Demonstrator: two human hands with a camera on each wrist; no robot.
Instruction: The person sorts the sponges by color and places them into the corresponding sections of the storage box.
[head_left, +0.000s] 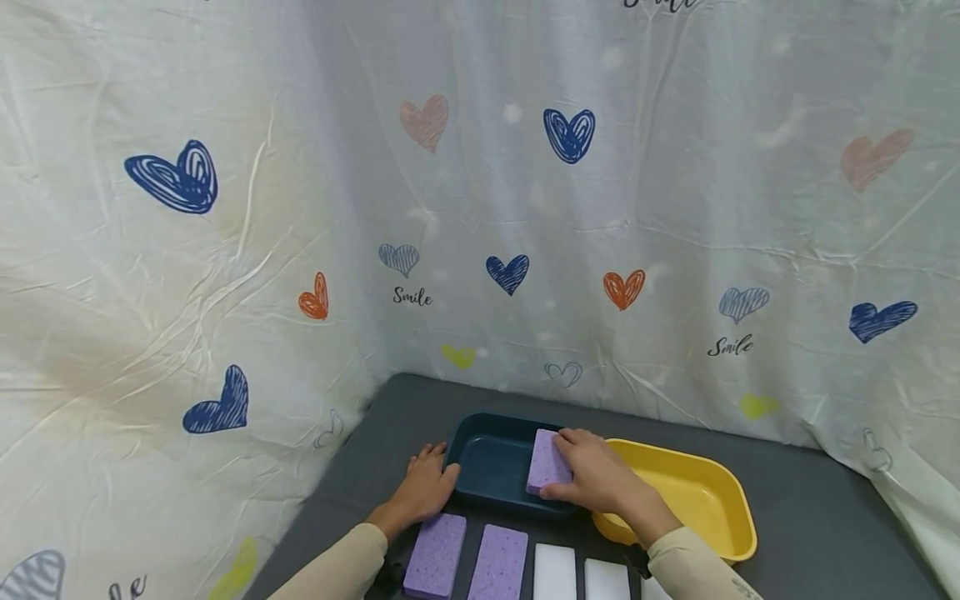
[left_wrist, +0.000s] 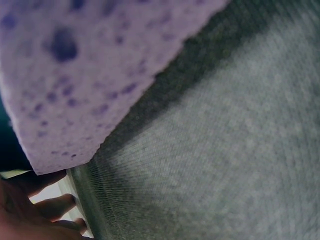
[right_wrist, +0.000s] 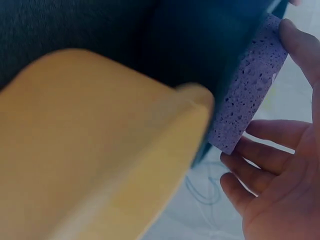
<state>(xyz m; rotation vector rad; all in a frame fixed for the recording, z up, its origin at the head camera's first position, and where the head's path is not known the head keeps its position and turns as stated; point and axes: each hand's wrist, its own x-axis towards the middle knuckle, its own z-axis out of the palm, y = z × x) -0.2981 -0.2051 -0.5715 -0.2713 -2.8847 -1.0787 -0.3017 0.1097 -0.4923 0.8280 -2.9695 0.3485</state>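
My right hand holds a purple speckled sponge between thumb and fingers, over the right part of a dark blue tray. In the right wrist view the sponge stands up past the tray's rim, its lower part hidden behind the wall. My left hand rests at the tray's left edge, its thumb near the rim and its fingers extended outside. Two more purple sponges, a left one and a right one, lie in front of the tray; the left one is just below my left wrist.
A yellow tray stands to the right of the blue one, partly under my right forearm. White blocks, one beside another, continue the front row. Behind the grey table hangs a white curtain printed with hearts.
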